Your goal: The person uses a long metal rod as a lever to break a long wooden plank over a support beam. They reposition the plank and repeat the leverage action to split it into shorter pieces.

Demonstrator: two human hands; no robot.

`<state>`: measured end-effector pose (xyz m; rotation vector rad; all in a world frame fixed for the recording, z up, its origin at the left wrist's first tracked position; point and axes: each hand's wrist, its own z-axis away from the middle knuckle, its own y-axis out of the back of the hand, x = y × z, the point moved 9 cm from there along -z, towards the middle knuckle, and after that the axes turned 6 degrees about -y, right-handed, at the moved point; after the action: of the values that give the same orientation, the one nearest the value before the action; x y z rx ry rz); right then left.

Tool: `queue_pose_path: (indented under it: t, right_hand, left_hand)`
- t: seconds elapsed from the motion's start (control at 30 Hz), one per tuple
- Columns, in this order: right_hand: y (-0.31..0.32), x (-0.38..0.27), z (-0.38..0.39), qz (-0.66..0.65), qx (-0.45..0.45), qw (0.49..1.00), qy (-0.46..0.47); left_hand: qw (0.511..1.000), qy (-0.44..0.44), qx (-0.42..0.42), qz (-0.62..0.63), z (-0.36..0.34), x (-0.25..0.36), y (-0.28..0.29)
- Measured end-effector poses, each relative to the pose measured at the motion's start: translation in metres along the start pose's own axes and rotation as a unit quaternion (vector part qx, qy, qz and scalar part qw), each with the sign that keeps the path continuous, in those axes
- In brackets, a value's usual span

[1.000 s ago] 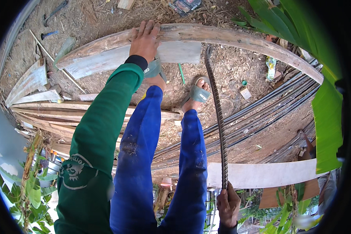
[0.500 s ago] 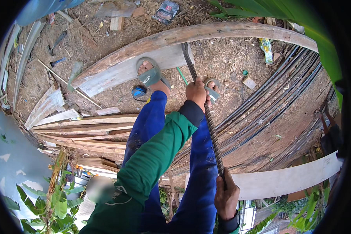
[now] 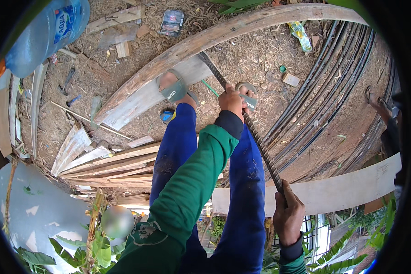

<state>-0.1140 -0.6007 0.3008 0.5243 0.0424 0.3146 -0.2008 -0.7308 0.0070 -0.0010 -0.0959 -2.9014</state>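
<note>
A long, dark, twisted steel bar (image 3: 260, 139) runs slantwise between my legs, its flattened far end close to the long curved timber (image 3: 201, 37). Closed round its middle, my left hand (image 3: 231, 99) is the farther one, near my right foot. My right hand (image 3: 288, 212) is wrapped round the bar's near end. A pale board (image 3: 137, 105) lies along the timber's near side, and my left sandal (image 3: 172, 86) rests on it. Whether the bar's tip touches the timber or the board, I cannot tell.
Several dark rods (image 3: 326, 98) lie in a curve at the right. Sawn wood strips (image 3: 114, 164) are stacked at the left, beyond them a hammer (image 3: 67, 81). A large blue water bottle (image 3: 48, 36) stands far left. A pale panel (image 3: 319, 195) spans the near right.
The bar slants more now: my right hand has moved right and slightly away from me with its near end. My left hand keeps its grip. The whole view has shifted, showing more of the water bottle.
</note>
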Motion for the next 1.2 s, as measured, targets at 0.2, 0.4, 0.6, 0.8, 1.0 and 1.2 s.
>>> queue_pose_path:
  t: [0.2,0.4,0.6,0.8,1.0,1.2]
  right_hand:
    - [-0.019,0.004,-0.009,-0.093,-0.001,0.996,-0.01]
    - [-0.038,0.017,0.008,-0.147,-0.084,0.985,-0.034]
    - [-0.057,0.029,0.012,-0.201,-0.1,0.974,-0.031]
    - [-0.058,0.03,0.01,-0.216,-0.065,0.972,-0.057]
    - [-0.064,0.043,0.006,-0.219,-0.049,0.972,-0.064]
    - [-0.026,0.067,-0.059,-0.138,0.054,0.989,-0.012]
  left_hand:
    - [0.996,-0.021,0.02,-0.083,-0.016,-0.001,0.013]
    - [0.998,-0.008,0.01,-0.069,-0.015,-0.006,0.025]
    - [0.99,-0.03,0.017,-0.135,-0.011,0.0,0.038]
    - [0.993,-0.035,-0.024,-0.11,-0.012,0.011,0.034]
    - [0.992,-0.024,-0.032,-0.122,-0.022,0.01,0.033]
    - [0.997,-0.048,-0.023,-0.056,-0.043,-0.012,0.0]
